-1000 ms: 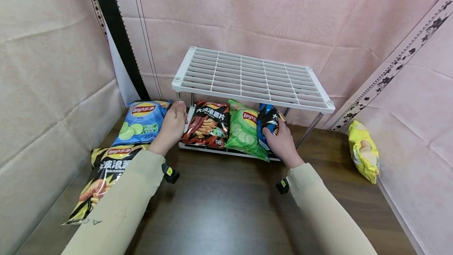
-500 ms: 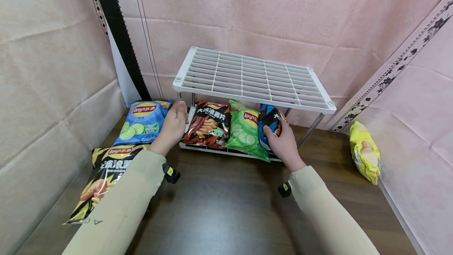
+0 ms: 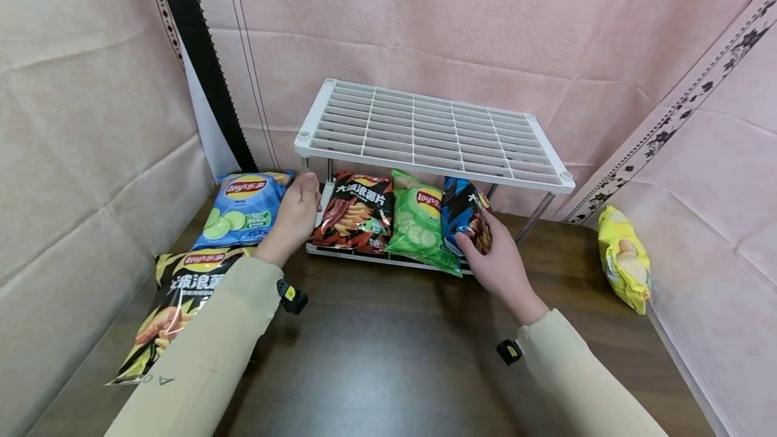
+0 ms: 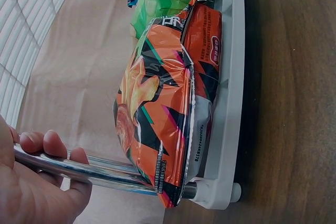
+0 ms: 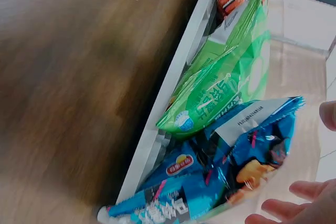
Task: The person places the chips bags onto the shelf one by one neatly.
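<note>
My left hand (image 3: 297, 211) grips a metal post (image 4: 100, 174) at the left end of the white two-tier rack (image 3: 425, 128), fingers curled round it. On the lower tier stand a red-and-black chip bag (image 3: 356, 214), a green chip bag (image 3: 421, 226) and a blue-and-black chip bag (image 3: 464, 208), side by side. My right hand (image 3: 500, 258) is beside the blue-and-black bag, overlapping its right edge in the head view. In the right wrist view its fingers (image 5: 283, 208) are spread and relaxed, with a gap to the bag (image 5: 205, 182).
Left of the rack lie a light-blue chip bag (image 3: 243, 208) and, nearer, a black-and-yellow chip bag (image 3: 182, 309), partly behind the left sleeve. A yellow chip bag (image 3: 625, 261) leans near the right wall. Pink cloth (image 3: 485, 25) hangs behind the rack on the brown table (image 3: 376, 356).
My right hand has let go of the blue-and-black chip bag and drawn back toward the right and nearer me. The bag stays on the lower tier. My left hand keeps its hold.
</note>
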Demonstrator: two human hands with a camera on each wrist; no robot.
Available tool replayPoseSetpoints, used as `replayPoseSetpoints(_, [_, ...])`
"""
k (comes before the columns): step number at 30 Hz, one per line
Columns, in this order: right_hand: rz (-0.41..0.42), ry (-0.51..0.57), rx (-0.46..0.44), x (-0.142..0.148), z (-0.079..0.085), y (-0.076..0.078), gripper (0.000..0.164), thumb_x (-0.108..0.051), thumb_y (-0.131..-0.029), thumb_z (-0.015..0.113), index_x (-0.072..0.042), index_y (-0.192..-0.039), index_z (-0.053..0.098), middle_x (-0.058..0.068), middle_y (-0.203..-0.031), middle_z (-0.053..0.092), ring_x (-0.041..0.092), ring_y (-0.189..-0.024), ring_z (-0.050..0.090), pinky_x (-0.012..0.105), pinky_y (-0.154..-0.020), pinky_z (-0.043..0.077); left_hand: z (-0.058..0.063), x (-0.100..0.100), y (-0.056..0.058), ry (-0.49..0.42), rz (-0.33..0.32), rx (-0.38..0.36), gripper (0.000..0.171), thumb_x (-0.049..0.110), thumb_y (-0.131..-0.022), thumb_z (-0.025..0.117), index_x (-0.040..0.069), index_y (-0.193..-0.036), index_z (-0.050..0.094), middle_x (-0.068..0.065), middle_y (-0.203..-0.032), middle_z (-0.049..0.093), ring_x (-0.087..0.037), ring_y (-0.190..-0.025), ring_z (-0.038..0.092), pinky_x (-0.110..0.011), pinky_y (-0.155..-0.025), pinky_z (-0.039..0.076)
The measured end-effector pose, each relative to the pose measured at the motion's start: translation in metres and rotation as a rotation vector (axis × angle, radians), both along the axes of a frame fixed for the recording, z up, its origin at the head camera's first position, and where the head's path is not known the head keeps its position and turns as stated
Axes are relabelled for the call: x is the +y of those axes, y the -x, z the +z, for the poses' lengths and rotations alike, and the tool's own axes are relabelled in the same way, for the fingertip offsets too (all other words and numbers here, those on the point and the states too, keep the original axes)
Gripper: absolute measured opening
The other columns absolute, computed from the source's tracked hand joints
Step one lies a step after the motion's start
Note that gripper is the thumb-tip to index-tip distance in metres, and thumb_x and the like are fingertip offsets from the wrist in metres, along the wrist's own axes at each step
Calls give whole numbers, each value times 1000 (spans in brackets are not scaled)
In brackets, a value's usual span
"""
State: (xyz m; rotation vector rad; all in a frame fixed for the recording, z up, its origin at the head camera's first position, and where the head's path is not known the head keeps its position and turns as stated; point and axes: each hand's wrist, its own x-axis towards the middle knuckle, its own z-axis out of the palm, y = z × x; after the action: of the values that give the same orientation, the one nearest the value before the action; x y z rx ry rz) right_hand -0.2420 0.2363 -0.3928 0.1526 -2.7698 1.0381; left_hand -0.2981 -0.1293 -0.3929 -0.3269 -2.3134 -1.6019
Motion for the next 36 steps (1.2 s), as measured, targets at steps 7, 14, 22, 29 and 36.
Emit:
replayPoseSetpoints(7, [9, 4, -20, 23, 3, -30, 77, -62, -91, 53, -19, -151, 30, 13, -147, 39, 34, -129, 42, 58, -98, 38, 1, 0, 0, 8, 1, 9, 55, 51, -102, 14, 4, -88, 38, -16, -75, 44, -30, -65, 43, -40, -62, 34])
replayPoseSetpoints(14, [-20, 4, 102, 62, 0, -54, 58, -45, -96, 56, -19, -146, 40, 10, -135, 54, 28, -121, 53, 44, -99, 42, 1, 0, 1, 3, 1, 6, 54, 52, -102, 14, 6, -88, 38, -15, -76, 44, -30, -65, 43, -40, -63, 34])
replayPoseSetpoints(22, [-162, -38, 172, 105, -6, -63, 55, -40, -94, 62, -18, -142, 45, 9, -126, 61, 24, -109, 57, 8, -81, 35, -1, 0, 2, -6, 6, -3, 54, 53, -101, 15, 6, -88, 38, -22, -80, 46, -30, -68, 45, -39, -64, 35])
replayPoseSetpoints(29, [-253, -41, 152, 135, -10, -58, 60, -42, -94, 62, -13, -143, 44, 11, -125, 61, 28, -109, 58, 10, -78, 39, -1, 0, 1, -6, 12, -3, 55, 53, -102, 15, 5, -89, 39, -20, -79, 46, -29, -69, 46, -39, -65, 36])
replayPoseSetpoints(36, [-335, -7, 91, 161, -17, -53, 70, -47, -92, 63, -12, -147, 37, 13, -132, 55, 30, -113, 53, 8, -78, 38, -1, 0, 1, 12, 7, 8, 58, 52, -102, 14, 1, -89, 39, -14, -75, 45, -30, -66, 44, -39, -63, 34])
